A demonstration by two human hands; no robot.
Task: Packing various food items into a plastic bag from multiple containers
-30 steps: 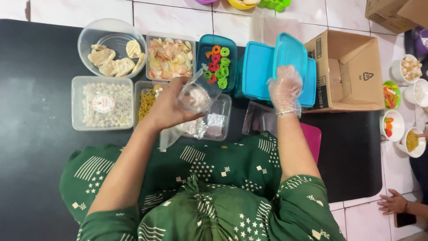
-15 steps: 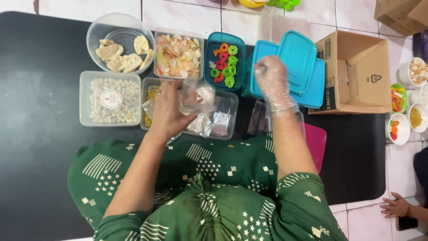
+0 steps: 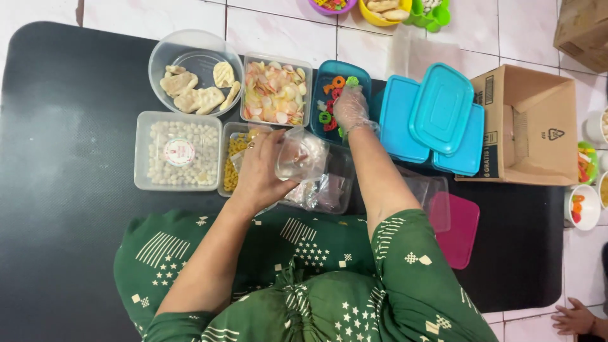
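My left hand [image 3: 261,170] grips a clear plastic bag [image 3: 303,155], held open above a clear box of bags [image 3: 323,187]. My right hand [image 3: 350,107], in a thin clear glove, reaches into a teal container [image 3: 332,71] of coloured ring-shaped snacks [image 3: 329,111]; whether it holds any is hidden. Around them on the black mat sit a round clear tub of pale crackers [image 3: 195,75], a box of pink and white chips [image 3: 275,92], a lidded box of white balls [image 3: 178,151] and a box of yellow pieces [image 3: 235,158].
Stacked blue lidded containers [image 3: 437,120] and an open cardboard box [image 3: 525,126] lie to the right. A pink lid [image 3: 461,231] rests near my knee. Small bowls of snacks [image 3: 586,206] line the right edge. Another person's hand [image 3: 573,316] shows at bottom right.
My right hand has moved left from the blue lids into the teal container of rings. My left hand still holds the clear bag, nearly in the same place.
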